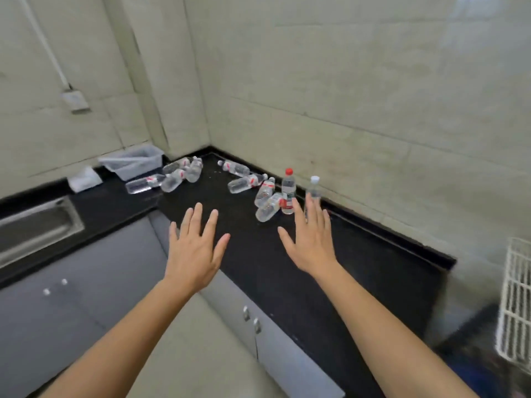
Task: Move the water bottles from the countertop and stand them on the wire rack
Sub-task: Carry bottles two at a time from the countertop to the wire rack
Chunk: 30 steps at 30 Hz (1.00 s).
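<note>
left hand (195, 249), right hand (311, 242) flat over speckled countertop (330, 297); clear plastic bottles (242, 185)

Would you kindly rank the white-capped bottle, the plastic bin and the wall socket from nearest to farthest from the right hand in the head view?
1. White-capped bottle, upright at the right, just past the fingertips of the right hand.
2. Plastic bin, on the counter at its far left end.
3. Wall socket, higher up at the far left, beyond the bin.

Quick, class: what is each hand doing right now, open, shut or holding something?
Left hand: open, fingers spread, holding nothing.
Right hand: open, fingers straight, holding nothing.
</note>
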Each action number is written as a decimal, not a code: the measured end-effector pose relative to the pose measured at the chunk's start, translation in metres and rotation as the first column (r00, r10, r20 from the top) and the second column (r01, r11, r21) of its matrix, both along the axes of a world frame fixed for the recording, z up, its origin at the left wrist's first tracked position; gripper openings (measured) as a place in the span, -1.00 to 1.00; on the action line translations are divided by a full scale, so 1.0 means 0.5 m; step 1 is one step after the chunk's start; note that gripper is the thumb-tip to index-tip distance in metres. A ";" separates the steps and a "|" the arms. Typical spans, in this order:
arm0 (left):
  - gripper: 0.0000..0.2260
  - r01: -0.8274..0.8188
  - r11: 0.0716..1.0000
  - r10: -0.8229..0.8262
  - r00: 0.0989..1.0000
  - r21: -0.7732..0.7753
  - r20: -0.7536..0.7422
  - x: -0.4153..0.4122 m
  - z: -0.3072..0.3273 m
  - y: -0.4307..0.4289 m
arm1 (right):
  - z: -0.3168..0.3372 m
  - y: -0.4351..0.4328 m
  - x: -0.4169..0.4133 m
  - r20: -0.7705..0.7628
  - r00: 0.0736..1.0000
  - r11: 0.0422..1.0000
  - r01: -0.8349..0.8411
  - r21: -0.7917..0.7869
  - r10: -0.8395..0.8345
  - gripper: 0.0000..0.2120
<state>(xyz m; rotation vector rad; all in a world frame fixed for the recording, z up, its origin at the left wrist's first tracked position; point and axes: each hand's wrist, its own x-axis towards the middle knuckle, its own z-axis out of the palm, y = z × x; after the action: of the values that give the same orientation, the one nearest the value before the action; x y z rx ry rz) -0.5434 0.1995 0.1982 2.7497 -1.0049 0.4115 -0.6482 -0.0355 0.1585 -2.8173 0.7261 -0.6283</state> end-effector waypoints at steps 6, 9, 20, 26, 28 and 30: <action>-0.39 -0.152 0.988 0.152 0.984 0.010 -0.098 0.190 -0.075 0.112 | -0.064 0.101 0.231 -0.056 0.987 0.989 -0.148 0.023 0.149 -0.30; -0.38 -0.185 0.981 0.191 0.970 0.051 -0.149 0.294 -0.127 0.125 | -0.107 0.105 0.352 -0.083 0.978 0.980 -0.187 0.068 0.192 -0.30; -0.40 -0.264 0.953 0.286 0.946 0.148 -0.152 0.792 -0.126 0.066 | -0.111 0.007 0.888 -0.111 0.956 0.935 -0.235 0.265 0.272 -0.29; -0.41 -0.332 0.938 0.347 0.915 0.102 -0.206 1.023 -0.150 0.083 | -0.124 0.022 1.150 -0.162 0.929 0.912 -0.273 0.306 0.333 -0.30; -0.41 -0.323 0.938 0.344 0.905 0.123 -0.250 1.103 -0.181 0.095 | -0.150 0.033 1.232 -0.175 0.919 0.899 -0.280 0.338 0.352 -0.30; -0.40 -0.281 0.943 0.321 0.909 0.177 -0.265 1.203 -0.215 0.107 | -0.178 0.046 1.313 -0.191 0.917 0.889 -0.261 0.376 0.349 -0.29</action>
<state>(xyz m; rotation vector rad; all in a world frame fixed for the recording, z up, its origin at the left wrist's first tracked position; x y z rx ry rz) 0.0581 0.2528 0.0907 2.9788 -0.5542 -0.0287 0.0085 -0.0127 0.0694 -2.6191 0.3606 -0.0739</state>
